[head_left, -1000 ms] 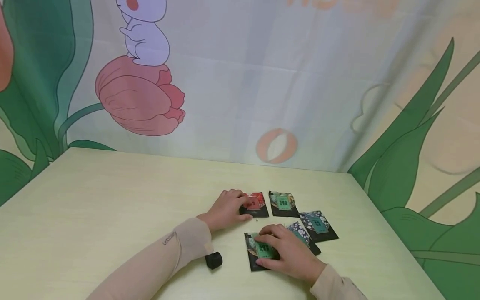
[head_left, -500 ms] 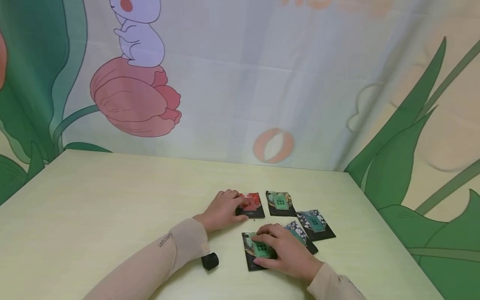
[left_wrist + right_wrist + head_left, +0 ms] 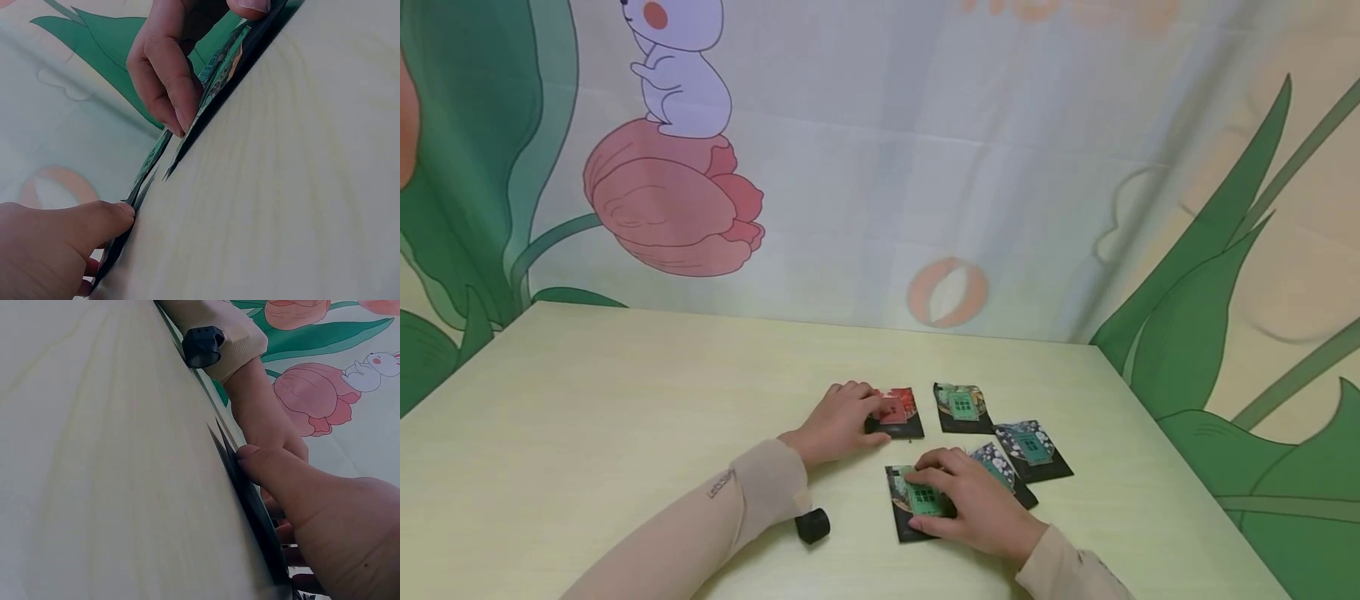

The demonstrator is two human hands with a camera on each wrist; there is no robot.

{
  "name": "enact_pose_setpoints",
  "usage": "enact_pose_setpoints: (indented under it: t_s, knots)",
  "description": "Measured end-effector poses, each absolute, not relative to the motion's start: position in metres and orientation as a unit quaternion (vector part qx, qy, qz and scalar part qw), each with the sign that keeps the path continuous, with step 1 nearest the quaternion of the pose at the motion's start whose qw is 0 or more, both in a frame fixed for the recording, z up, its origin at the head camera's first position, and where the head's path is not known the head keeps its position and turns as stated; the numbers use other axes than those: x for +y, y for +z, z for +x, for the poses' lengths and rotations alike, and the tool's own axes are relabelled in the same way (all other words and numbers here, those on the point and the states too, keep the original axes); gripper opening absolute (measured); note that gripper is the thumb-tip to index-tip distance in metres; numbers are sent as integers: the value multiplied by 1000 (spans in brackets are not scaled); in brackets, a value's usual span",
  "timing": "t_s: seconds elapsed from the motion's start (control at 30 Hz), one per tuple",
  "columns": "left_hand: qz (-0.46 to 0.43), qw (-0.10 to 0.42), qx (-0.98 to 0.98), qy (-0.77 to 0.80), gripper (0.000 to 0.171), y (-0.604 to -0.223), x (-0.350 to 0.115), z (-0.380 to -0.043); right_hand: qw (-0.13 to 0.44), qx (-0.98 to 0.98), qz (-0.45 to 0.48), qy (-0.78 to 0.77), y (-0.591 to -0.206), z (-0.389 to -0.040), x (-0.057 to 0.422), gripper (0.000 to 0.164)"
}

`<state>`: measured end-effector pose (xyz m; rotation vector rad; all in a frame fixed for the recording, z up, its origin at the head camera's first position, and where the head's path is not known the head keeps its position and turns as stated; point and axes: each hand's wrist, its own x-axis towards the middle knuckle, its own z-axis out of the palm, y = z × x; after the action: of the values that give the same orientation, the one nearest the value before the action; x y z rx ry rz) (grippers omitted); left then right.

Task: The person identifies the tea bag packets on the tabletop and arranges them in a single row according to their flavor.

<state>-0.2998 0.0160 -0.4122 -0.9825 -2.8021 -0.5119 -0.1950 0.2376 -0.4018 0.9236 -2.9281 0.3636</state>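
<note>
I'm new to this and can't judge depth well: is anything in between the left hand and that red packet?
Nothing visible is: the left hand rests on the red packet. The nearest packet, green-labelled, lies to the right, out of the way.

way: tabletop (image 3: pixel 625 375) left of left sleeve (image 3: pixel 700 517) | block: right fingers (image 3: pixel 936 479) over near green packet (image 3: pixel 919 500)

Your wood-grained surface (image 3: pixel 647 400) looks smooth and matt; the packets (image 3: pixel 1033 452) look smooth, your sleeves (image 3: pixel 677 525) soft matt cloth, the backdrop (image 3: pixel 835 183) creased fabric.
</note>
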Motion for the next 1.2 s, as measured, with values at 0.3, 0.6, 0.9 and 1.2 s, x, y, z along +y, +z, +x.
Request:
enact_pose_setpoints:
  t_s: [0.3,0.6,0.9,1.2]
  knots:
    - [-319,58,-929,-177,41,-410,6,-296,30,-947,298,119,-401,-195,237,52]
    - [-312,52,-932,-176,42,-409,-2,-295,32,-949,294,112,-400,-196,238,55]
    - [-310,48,-935,-165,43,-410,-10,-292,26,-950,288,114,-403,-196,239,59]
    - [-308,43,-936,-165,43,-409,-21,-286,35,-946,300,115,-404,-196,237,57]
